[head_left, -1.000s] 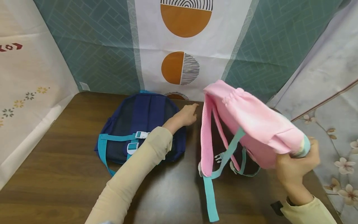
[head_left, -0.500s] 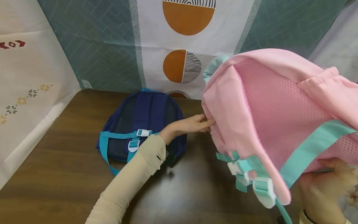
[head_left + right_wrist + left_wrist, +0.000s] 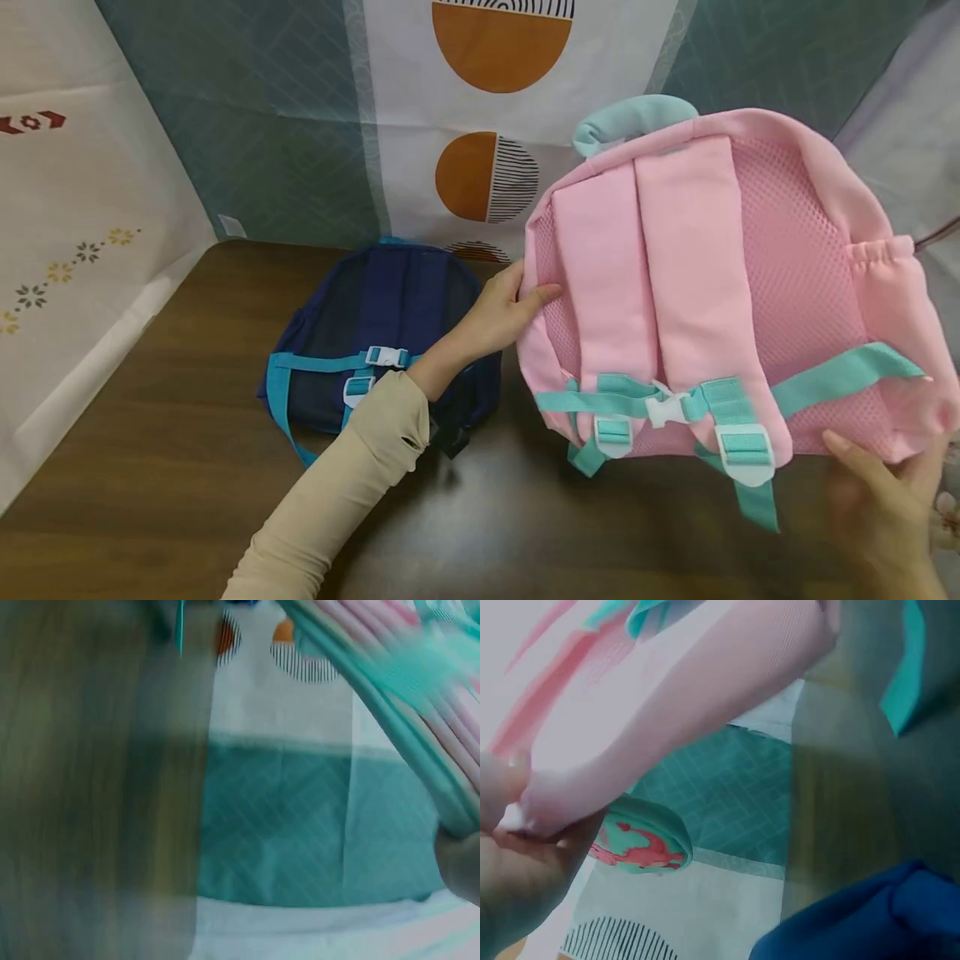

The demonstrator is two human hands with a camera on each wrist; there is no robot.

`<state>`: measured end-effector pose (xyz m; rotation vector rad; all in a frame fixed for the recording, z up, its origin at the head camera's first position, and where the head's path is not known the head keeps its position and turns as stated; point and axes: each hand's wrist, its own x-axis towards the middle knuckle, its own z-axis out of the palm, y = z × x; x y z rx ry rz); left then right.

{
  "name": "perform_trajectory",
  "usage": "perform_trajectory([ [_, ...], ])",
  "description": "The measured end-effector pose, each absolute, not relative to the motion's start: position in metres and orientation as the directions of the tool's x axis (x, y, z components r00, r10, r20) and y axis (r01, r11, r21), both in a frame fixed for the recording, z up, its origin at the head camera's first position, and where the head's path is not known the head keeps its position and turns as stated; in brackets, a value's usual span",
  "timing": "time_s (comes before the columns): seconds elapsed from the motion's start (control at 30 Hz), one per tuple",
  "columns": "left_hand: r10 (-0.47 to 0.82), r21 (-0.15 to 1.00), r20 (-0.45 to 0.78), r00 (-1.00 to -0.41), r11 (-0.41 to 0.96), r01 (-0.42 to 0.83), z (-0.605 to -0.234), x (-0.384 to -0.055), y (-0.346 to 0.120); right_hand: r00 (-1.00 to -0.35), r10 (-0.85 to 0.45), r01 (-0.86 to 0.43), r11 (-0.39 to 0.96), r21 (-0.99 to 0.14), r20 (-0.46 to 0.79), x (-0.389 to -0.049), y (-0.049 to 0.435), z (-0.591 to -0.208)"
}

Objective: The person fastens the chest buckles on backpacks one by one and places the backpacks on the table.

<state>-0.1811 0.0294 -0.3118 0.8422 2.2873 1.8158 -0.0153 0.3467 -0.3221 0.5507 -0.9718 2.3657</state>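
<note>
A pink backpack (image 3: 697, 275) with teal straps and white buckles is held up above the table, its shoulder-strap side facing me. My left hand (image 3: 501, 310) grips its left side edge, thumb on the near face. At the lower right corner, my right hand (image 3: 885, 492) holds the bag with the thumb in front and the fingers hidden behind. The left wrist view shows the left hand (image 3: 525, 862) pinching the pink fabric, with a teal patch with a red design (image 3: 641, 840) on the bag's far side. In the right wrist view the bag's teal edge (image 3: 390, 727) meets the hand.
A navy backpack (image 3: 390, 292) with blue straps lies on the brown wooden table (image 3: 172, 417), left of the pink one and partly behind my left forearm. A patterned cloth (image 3: 277, 125) hangs at the back, with a pale cloth (image 3: 75, 208) along the left.
The pink backpack has turned from its side so its strap face shows toward me. My left hand, earlier apart from it with a finger extended, now grips its left edge.
</note>
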Motion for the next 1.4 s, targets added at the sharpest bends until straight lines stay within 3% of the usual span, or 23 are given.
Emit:
perform_trajectory([
  [0.07,0.416,0.915,0.273,-0.868,0.166,0.367,-0.309,-0.181,0.030,-0.823,0.274,-0.565,-0.483,-0.669,0.497,-0.015,0.354,-0.320],
  [0.1,0.387,0.913,0.278,-0.879,0.179,0.368,-0.308,-0.181,0.031,-0.850,0.249,-0.526,-0.357,-0.772,0.464,-0.015,0.359,-0.318],
  [0.17,0.348,0.905,0.282,-0.894,0.212,0.368,-0.308,-0.181,0.033,-0.902,0.225,-0.376,0.005,-0.927,0.368,-0.014,0.368,-0.315],
  [0.2,0.336,0.903,0.280,-0.899,0.227,0.366,-0.308,-0.181,0.035,-0.931,0.211,-0.256,0.209,-0.944,0.299,-0.013,0.374,-0.315],
  [0.27,0.324,0.899,0.263,-0.909,0.260,0.353,-0.311,-0.179,0.039,-0.963,0.173,-0.082,0.549,-0.832,0.208,-0.013,0.386,-0.318],
  [0.37,0.361,0.892,0.201,-0.911,0.317,0.322,-0.320,-0.174,0.046,-0.981,0.173,0.076,0.746,-0.661,0.082,-0.014,0.399,-0.330],
  [0.6,0.559,0.875,0.055,-0.827,0.373,0.310,-0.350,-0.154,0.058,-0.970,0.240,0.200,0.750,-0.630,-0.022,-0.008,0.397,-0.369],
  [0.73,0.545,0.845,0.040,-0.837,0.428,0.319,-0.363,-0.154,0.061,-0.956,0.292,0.238,0.734,-0.636,-0.021,-0.012,0.388,-0.380],
  [0.9,0.482,0.727,-0.044,-0.875,0.616,0.302,-0.372,-0.153,0.067,-0.951,0.308,0.224,0.733,-0.642,0.020,-0.029,0.383,-0.392],
  [1.1,0.448,0.633,-0.104,-0.888,0.718,0.289,-0.374,-0.147,0.072,-0.956,0.290,0.247,0.712,-0.657,-0.045,-0.046,0.380,-0.404],
  [1.3,0.515,0.477,-0.104,-0.851,0.777,0.412,-0.372,-0.148,0.073,-0.947,0.286,0.305,0.669,-0.678,-0.143,-0.067,0.375,-0.406],
  [1.4,0.541,0.470,-0.138,-0.830,0.773,0.426,-0.372,-0.147,0.072,-0.955,0.227,0.296,0.693,-0.657,-0.191,-0.080,0.377,-0.403],
])
